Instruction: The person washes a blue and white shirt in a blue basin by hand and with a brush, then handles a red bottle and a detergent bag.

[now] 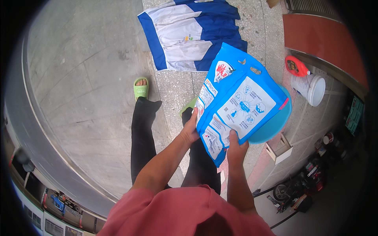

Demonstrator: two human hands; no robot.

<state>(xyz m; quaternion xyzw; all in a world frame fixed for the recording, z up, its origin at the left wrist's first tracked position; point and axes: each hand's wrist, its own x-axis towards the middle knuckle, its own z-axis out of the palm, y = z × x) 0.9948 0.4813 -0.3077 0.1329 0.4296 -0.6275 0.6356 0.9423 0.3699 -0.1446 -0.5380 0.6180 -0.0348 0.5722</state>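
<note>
Between both hands I hold a large blue plastic bag (227, 101), printed with white panels and writing, two handle cut-outs near its far edge. My left hand (191, 127) grips its left side. My right hand (237, 146) pinches the near edge, thumb on top. Behind the bag, partly covered by it, stands a light-blue plastic basin (273, 125) on the ground. Farther off, a blue-and-white cloth garment (183, 35) with stains lies spread on the speckled paving.
Right of the basin, a white plastic bucket (308, 88) lies on its side against a red jug (296, 66). A small wooden stool (280, 149) stands nearer. Motorcycles (298, 188) are parked at the lower right. My feet wear green slippers (141, 90).
</note>
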